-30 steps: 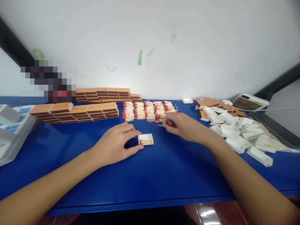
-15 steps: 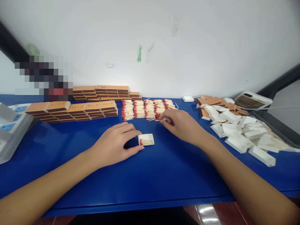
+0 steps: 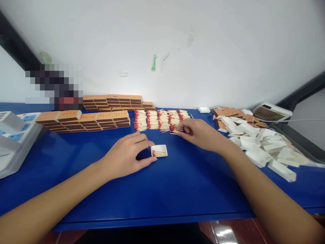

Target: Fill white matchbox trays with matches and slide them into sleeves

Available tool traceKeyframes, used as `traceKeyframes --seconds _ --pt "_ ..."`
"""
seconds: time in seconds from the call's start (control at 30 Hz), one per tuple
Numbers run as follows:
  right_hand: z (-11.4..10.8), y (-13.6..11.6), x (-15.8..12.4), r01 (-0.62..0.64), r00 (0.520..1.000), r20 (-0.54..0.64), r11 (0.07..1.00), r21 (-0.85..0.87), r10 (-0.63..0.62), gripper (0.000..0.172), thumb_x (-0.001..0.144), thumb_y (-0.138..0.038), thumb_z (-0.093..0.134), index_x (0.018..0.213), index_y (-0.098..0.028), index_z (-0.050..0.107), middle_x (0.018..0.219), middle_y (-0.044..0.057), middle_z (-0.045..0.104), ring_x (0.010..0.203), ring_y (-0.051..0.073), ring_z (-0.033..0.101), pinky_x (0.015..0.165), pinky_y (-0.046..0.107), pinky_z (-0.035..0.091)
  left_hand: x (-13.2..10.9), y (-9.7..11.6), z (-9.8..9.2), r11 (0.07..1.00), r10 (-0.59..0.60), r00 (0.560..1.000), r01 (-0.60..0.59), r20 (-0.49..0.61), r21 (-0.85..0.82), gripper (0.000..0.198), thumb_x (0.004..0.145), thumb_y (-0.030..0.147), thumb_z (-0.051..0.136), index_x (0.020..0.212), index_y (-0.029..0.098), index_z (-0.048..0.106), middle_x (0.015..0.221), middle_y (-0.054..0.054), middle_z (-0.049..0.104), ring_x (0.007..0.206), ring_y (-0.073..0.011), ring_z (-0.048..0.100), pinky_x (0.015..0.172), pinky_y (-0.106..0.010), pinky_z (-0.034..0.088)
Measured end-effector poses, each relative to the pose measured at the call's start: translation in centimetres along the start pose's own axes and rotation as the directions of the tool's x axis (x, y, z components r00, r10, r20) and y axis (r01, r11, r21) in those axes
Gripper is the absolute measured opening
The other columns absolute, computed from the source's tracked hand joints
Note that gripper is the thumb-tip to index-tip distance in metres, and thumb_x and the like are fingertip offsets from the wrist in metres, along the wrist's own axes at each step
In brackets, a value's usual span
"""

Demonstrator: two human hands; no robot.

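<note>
A small white matchbox tray (image 3: 159,150) with a few red-tipped matches in it lies on the blue table (image 3: 162,189). My left hand (image 3: 127,156) grips the tray's left end between thumb and forefinger. My right hand (image 3: 200,134) reaches to the near edge of the rows of loose red-tipped matches (image 3: 159,120), its fingers pinched together on matches at the pile's right end.
Stacks of orange matchboxes (image 3: 83,121) line the back left, with more (image 3: 114,101) against the wall. A heap of white trays (image 3: 261,145) and orange sleeves (image 3: 228,112) lies at the right. A grey-white device (image 3: 12,142) sits at the left edge, another device (image 3: 271,112) at the back right.
My right hand went from the table just in front of the match pile up to its near right edge and pinched there. The left hand and tray stayed put.
</note>
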State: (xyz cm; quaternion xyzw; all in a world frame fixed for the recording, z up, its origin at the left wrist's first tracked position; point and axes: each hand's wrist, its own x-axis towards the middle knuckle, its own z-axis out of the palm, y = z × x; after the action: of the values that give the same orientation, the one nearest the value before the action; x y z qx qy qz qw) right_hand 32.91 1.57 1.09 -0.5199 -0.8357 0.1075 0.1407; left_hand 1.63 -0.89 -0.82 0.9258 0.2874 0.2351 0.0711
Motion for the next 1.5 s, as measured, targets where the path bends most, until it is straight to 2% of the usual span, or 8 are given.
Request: traceKeyframes --seconds 0.1,0.3,0.47,0.7,0.9,1.07,1.3,1.5 --pt "-0.4 0.7 -0.2 -0.045 0.996 0.071 0.999 -0.006 0.046 0.013 0.097 -0.021 0.059 0.087 -0.02 0.067 0.075 0.001 0.063 0.067 0.017 0.053 0.064 0.029 0.035 0.0 0.0 0.0 1.0 -0.01 1.0 0.01 0.006 -0.001 0.032 0.102 0.042 0.07 0.123 0.017 0.074 0.104 -0.008 0.073 0.097 -0.0238 0.069 0.087 -0.039 0.058" --pt "-0.4 0.9 -0.4 -0.027 0.996 0.08 0.999 -0.027 0.029 0.013 0.099 -0.02 0.056 0.087 -0.02 0.063 0.082 0.003 0.065 0.07 0.018 0.054 0.065 0.03 0.036 0.0 -0.1 0.1 1.0 -0.012 1.0 0.013 0.012 -0.005 0.034 0.102 0.042 0.071 0.124 0.016 0.073 0.104 -0.009 0.074 0.097 -0.0239 0.069 0.086 -0.039 0.059" --pt "-0.4 -2.3 -0.8 0.037 0.999 0.006 0.997 0.073 -0.037 0.011 0.102 -0.022 0.056 0.093 -0.02 0.064 0.084 0.003 0.063 0.071 0.017 0.053 0.067 0.03 0.037 0.0 0.1 0.1 1.0 0.001 1.0 -0.001 0.005 0.002 0.034 0.102 0.041 0.071 0.123 0.015 0.073 0.103 -0.009 0.073 0.096 -0.0238 0.069 0.087 -0.039 0.058" --pt "1.4 -7.1 -1.6 0.152 0.983 0.081 0.978 0.14 -0.164 0.008 0.103 -0.021 0.059 0.098 -0.02 0.064 0.091 0.003 0.066 0.072 0.015 0.055 0.068 0.03 0.038 0.1 0.1 0.2 1.0 0.001 1.0 -0.001 0.021 -0.014 0.032 0.102 0.041 0.071 0.122 0.017 0.073 0.103 -0.008 0.072 0.097 -0.0236 0.068 0.087 -0.039 0.057" --pt "0.5 -5.8 -1.6 0.126 0.991 0.024 0.987 0.096 -0.129 0.015 0.104 -0.026 0.061 0.091 -0.02 0.066 0.083 0.003 0.064 0.072 0.017 0.056 0.067 0.03 0.037 0.1 0.1 0.3 1.0 0.007 1.0 -0.007 0.01 -0.011 0.031 0.101 0.04 0.072 0.123 0.017 0.073 0.103 -0.008 0.072 0.096 -0.0236 0.068 0.086 -0.039 0.058" --pt "-0.2 -2.8 -1.0 0.032 0.996 -0.076 0.996 -0.082 -0.038 0.009 0.101 -0.021 0.062 0.094 -0.02 0.068 0.085 0.005 0.065 0.075 0.019 0.058 0.068 0.031 0.037 0.0 0.1 0.2 1.0 0.012 1.0 -0.012 -0.005 -0.017 0.032 0.1 0.038 0.074 0.122 0.015 0.073 0.103 -0.008 0.073 0.096 -0.0241 0.069 0.086 -0.039 0.058" --pt "0.6 -1.4 -0.5 -0.032 0.997 0.072 0.992 -0.123 0.041 0.011 0.103 -0.019 0.059 0.095 -0.019 0.066 0.095 0.008 0.069 0.081 0.021 0.06 0.072 0.033 0.039 0.0 0.0 0.1 1.0 0.009 1.0 -0.009 0.006 -0.016 0.032 0.101 0.039 0.073 0.123 0.016 0.073 0.104 -0.009 0.073 0.097 -0.024 0.069 0.085 -0.038 0.057" --pt "0.3 -3.2 -1.1 0.052 0.993 0.099 0.997 0.056 -0.058 0.016 0.108 -0.026 0.056 0.095 -0.02 0.062 0.091 0.004 0.065 0.078 0.018 0.057 0.069 0.031 0.039 -0.1 -0.1 0.0 1.0 0.005 1.0 -0.005 0.007 0.012 0.033 0.101 0.04 0.072 0.122 0.015 0.074 0.102 -0.008 0.072 0.096 -0.0237 0.069 0.084 -0.037 0.057"
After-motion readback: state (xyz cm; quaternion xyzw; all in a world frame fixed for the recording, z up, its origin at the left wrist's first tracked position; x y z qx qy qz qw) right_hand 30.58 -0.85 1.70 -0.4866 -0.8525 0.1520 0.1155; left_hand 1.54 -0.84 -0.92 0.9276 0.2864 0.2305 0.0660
